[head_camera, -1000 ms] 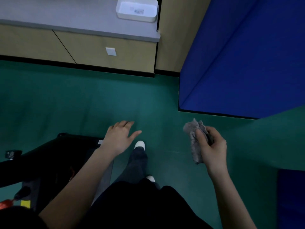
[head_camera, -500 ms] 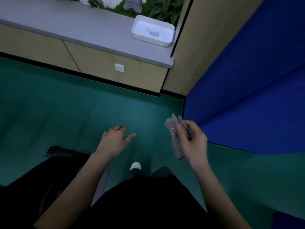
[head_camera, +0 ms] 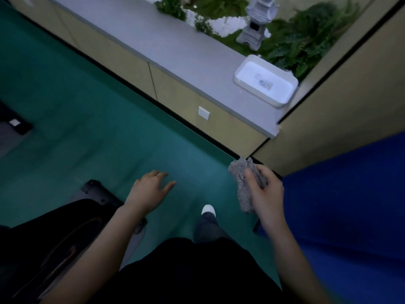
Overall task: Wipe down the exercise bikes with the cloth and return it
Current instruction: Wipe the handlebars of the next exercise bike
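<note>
My right hand (head_camera: 264,195) grips a crumpled grey cloth (head_camera: 242,183), which hangs below the thumb over the green floor. My left hand (head_camera: 150,190) hovers with loose, spread fingers and holds nothing. The black base of an exercise bike (head_camera: 65,227) fills the lower left, partly under my left arm. Ahead on the right end of a grey ledge (head_camera: 175,47) stands a white tray (head_camera: 266,81) with a small item inside.
Blue padded mats (head_camera: 350,205) rise on the right beside a beige wall panel (head_camera: 341,110). Beige cabinets with a white wall plate (head_camera: 203,113) run under the ledge. A dark machine part (head_camera: 13,123) lies at the far left. Plants and a stone lantern (head_camera: 254,25) sit beyond the ledge.
The view has swung upward and leftward, bringing the ledge, tray and garden further into sight. Both hands kept their poses; the cloth stays in my right hand. The bike base slid lower left.
</note>
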Demonstrator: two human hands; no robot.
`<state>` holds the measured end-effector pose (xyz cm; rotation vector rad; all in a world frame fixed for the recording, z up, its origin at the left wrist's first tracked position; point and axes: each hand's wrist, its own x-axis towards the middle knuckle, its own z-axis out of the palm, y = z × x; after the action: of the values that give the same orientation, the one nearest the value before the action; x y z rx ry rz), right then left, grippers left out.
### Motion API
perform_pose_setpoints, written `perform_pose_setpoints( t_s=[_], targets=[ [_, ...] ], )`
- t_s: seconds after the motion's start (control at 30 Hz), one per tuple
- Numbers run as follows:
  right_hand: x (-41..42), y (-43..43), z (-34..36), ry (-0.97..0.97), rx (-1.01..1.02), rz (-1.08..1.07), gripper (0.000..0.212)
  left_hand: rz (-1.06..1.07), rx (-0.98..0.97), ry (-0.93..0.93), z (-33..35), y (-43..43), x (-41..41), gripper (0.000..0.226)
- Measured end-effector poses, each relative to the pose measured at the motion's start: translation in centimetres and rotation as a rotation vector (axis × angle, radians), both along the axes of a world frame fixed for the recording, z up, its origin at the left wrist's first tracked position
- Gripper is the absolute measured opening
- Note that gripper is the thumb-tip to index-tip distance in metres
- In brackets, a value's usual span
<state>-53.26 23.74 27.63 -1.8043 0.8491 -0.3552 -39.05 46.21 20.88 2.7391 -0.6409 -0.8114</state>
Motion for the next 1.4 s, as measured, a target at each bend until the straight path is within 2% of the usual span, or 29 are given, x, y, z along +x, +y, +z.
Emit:
perform_pose_setpoints(
  t_s=[0.23, 0.33, 0.43, 0.53, 0.63, 0.7, 0.9, 0.97, 1.2, 1.33, 1.4],
  targets=[
    [8.2, -8.7, 0.2, -0.036, 0.058, 0.142, 0.012, 0.057, -0.014, -0.040, 0.4, -5.2, 4.2, 0.055],
    [11.7, -10.6, -0.5, -0.032, 0.077, 0.186, 0.004, 0.092, 0.020, -0.110, 0.5, -5.7, 5.8, 0.056],
    [15.4, -10.8, -0.9, -0.035, 0.080, 0.234, 0.009, 0.143, 0.056, -0.147, 0.4, -5.2, 7.6, 0.056],
    [19.6, -9.6, -1.2, -0.016, 0.101, 0.295, 0.012, 0.202, 0.077, -0.153, -0.1, -4.3, 10.3, 0.058],
    [24.5, -7.5, -1.5, 0.006, 0.090, 0.367, 0.005, 0.252, 0.079, -0.156, -0.9, -3.1, 13.9, 0.059],
    [27.7, -5.8, -1.3, -0.006, 0.082, 0.381, 0.011, 0.275, 0.066, -0.143, -1.4, -2.0, 16.9, 0.059],
    [36.6, -1.0, -0.6, -0.035, 0.016, 0.449, 0.004, 0.365, 0.032, -0.099, -1.4, 2.1, 25.2, 0.062],
    [39.0, 0.5, -0.5, -0.046, 0.017, 0.473, 0.008, 0.395, 0.034, -0.094, -1.2, 3.7, 27.5, 0.062],
    [46.9, 5.3, 0.1, -0.023, 0.025, 0.613, 0.012, 0.616, -0.019, -0.086, -0.8, 8.4, 31.2, 0.058],
    [52.2, 8.6, 0.4, 0.043, 0.051, 0.744, 0.008, 0.737, -0.009, -0.084, -1.0, 10.9, 32.8, 0.056],
    [55.1, 10.4, 0.4, 0.065, 0.046, 0.822, 0.014, 0.807, -0.002, -0.082, -1.2, 12.3, 33.7, 0.054]
  ],
)
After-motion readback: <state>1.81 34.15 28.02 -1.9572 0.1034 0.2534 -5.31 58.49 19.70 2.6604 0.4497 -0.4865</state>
